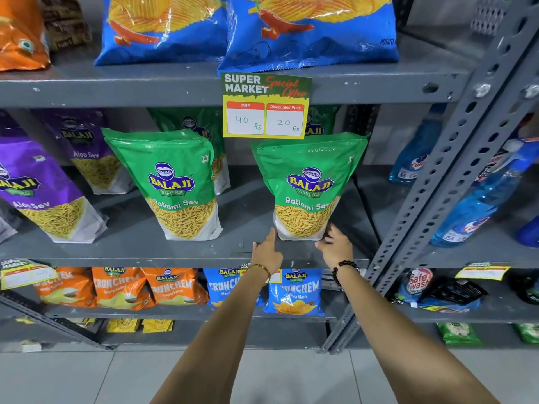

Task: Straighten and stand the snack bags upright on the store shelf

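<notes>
Two green Ratlami Sev bags stand upright at the front of the middle grey shelf [131, 249]. The left green bag [172, 182] leans slightly left, and nothing touches it. At the base of the right green bag [309, 176] are both my hands. My left hand [267, 252] has its index finger stretched up against the bag's lower left corner, holding nothing. My right hand [335, 247] has fingers around the lower right corner, thumb in front. More green bags [192, 123] stand behind, partly hidden.
Purple Aloo Sev bags [43, 193] lean on the left of the same shelf. A yellow price tag [265, 106] hangs from the shelf above, under blue chip bags [309, 30]. A perforated grey post [437, 185] and blue spray bottles [478, 205] are to the right. Crunchem bags [294, 290] fill the lower shelf.
</notes>
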